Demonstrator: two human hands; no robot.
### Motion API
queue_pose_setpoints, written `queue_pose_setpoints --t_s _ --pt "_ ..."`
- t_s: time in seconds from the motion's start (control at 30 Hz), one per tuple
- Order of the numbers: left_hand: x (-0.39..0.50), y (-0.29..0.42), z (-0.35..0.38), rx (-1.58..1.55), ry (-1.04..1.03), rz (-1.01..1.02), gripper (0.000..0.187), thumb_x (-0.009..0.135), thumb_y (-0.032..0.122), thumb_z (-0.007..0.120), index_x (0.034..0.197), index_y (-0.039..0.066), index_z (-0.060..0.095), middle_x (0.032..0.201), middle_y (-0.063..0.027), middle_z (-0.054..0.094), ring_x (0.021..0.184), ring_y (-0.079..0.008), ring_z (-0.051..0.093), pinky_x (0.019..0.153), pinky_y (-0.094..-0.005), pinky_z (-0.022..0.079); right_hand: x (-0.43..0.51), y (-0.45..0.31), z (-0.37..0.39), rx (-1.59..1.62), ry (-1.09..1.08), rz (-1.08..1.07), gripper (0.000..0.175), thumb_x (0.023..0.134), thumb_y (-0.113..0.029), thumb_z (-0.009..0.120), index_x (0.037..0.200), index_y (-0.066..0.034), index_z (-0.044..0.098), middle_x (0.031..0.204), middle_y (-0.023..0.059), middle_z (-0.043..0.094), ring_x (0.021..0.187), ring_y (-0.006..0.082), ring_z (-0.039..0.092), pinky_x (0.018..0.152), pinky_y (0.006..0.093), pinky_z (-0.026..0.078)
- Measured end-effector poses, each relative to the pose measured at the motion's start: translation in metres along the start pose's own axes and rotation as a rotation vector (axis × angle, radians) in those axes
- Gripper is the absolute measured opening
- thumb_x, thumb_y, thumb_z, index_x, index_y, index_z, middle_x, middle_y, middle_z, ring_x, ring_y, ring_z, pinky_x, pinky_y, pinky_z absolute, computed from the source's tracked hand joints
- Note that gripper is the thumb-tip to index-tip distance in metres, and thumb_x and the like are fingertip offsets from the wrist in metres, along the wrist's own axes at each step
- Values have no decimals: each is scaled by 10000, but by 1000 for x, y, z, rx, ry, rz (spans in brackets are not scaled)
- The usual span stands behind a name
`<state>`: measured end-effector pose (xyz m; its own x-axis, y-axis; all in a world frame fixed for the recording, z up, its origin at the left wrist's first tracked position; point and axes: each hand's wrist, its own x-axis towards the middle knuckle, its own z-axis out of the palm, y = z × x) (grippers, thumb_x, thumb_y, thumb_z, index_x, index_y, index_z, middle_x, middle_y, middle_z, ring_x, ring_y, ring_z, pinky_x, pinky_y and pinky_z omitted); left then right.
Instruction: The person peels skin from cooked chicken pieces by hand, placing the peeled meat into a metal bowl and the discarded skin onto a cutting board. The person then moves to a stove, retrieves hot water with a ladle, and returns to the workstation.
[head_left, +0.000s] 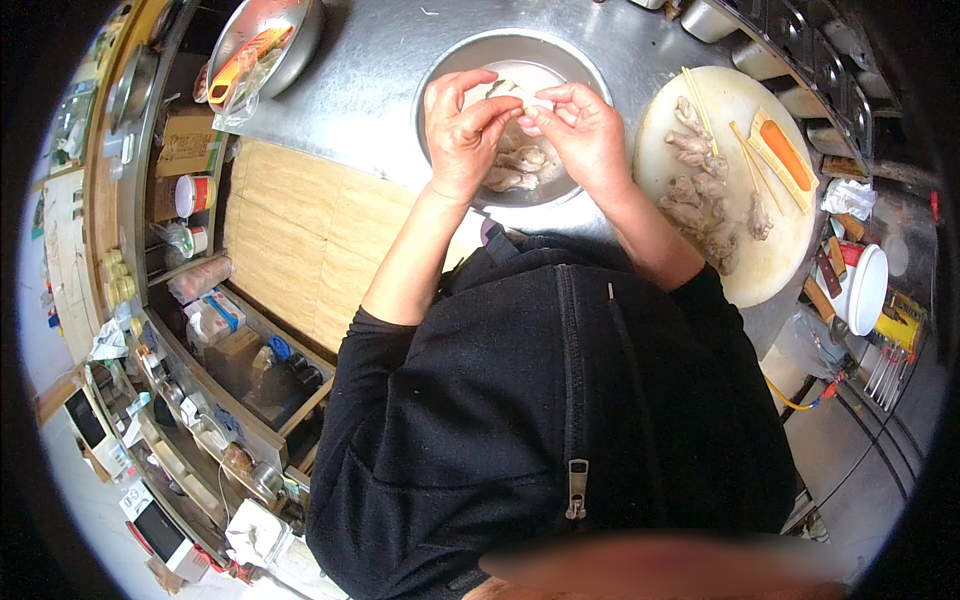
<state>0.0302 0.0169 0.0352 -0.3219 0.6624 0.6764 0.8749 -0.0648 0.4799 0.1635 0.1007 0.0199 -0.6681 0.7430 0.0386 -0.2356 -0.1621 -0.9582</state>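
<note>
Over a round metal basin (431, 150) my left hand (463, 124) and my right hand (581, 131) meet, fingertips pinching a small pale piece of meat (536, 103) between them. Pale pieces of meat (517, 166), seemingly chicken, lie in the basin below. To the right, a round white cutting board (780, 255) carries more pale meat pieces (690, 199), a few thin wooden skewers (701, 109) and an orange-and-cream grater-like tool (784, 157). One piece near the board's middle (760, 219) touches the skewers' ends.
A metal bowl (307, 52) at the upper left holds an orange-handled grater (247, 64) and a plastic bag. Metal containers (709, 19) line the back right. Knives (825, 281) and a white-lidded tub (870, 289) stand right of the board. Shelves with boxes are at the left.
</note>
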Motion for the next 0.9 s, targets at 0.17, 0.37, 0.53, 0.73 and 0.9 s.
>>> queue_pose_setpoints --t_s 0.17,0.37,0.53,0.73,0.9 --pt "-3 -10 6 -58 55 -65 86 737 43 712 797 85 668 909 -42 620 902 -219 552 801 -326 447 -3 0 3 -160 60 -99 134 841 36 614 971 27 583 907 134 666 799 147 665 688 250 548" --pt "-5 -21 -3 -672 100 -708 169 937 130 560 839 13 632 1019 -53 612 919 -118 543 815 -267 465 -3 -7 -2 -556 108 -458 134 790 71 606 903 -1 605 967 127 673 868 204 665 722 288 533" --pt "-9 -8 7 -789 -158 -666 436 739 -11 743 1129 38 556 1141 -57 573 992 -145 568 836 -265 492 -5 -14 -3 -637 33 -523 104 806 78 595 880 5 599 1043 141 663 948 199 651 791 281 516" --pt "-7 -6 10 -788 -16 -479 417 688 -27 772 1064 33 601 1136 -55 543 1017 -143 564 811 -255 534 -4 -2 5 -180 88 -337 169 825 76 589 986 24 589 1028 117 650 891 196 660 785 287 544" --pt "-6 -1 7 -816 -9 -456 378 728 -58 729 1064 37 585 1171 -100 558 1094 -182 537 912 -307 478 -4 3 -5 81 -19 -74 205 870 60 571 1074 72 558 1034 135 632 881 174 655 803 261 542"
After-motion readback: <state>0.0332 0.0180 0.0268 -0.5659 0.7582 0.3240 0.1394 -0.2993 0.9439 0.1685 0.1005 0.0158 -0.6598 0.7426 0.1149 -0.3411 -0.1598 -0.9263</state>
